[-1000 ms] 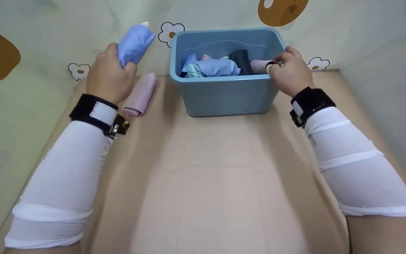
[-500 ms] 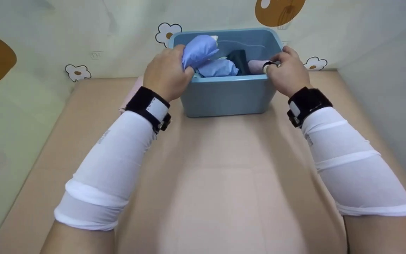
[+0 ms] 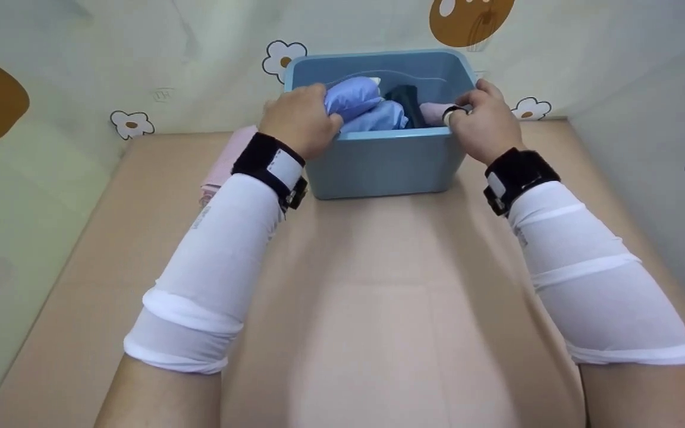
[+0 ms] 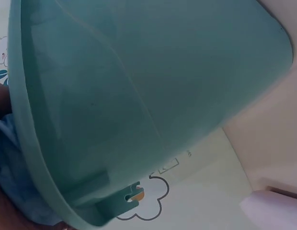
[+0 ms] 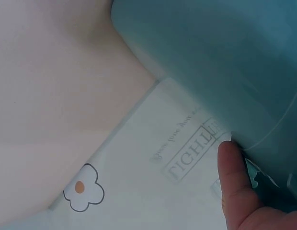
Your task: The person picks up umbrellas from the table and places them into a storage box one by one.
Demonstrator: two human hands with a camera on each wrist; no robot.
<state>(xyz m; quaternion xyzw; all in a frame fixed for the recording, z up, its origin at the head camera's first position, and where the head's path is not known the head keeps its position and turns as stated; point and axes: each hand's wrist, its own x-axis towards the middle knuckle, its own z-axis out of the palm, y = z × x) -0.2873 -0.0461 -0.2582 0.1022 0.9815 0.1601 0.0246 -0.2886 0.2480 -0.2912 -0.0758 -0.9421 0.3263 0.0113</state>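
Note:
In the head view my left hand is over the left front rim of a blue plastic storage bin. It grips a rolled blue cloth low in the bin's mouth, above a lighter blue roll. The left wrist view shows bunched blue cloth at the rim, beside the bin's outer wall. My right hand holds the bin's right rim, and a finger lies along the outer wall in the right wrist view. A dark roll and a pink roll lie inside.
Left of the bin, a pink cloth roll lies on the beige tabletop, partly behind my left wrist. A wall covering printed with flowers rises right behind the bin and along both sides.
My left hand has carried the blue cloth roll rightward from beside the bin, over its rim, then lowered it into the opening. The right hand has stayed on the rim.

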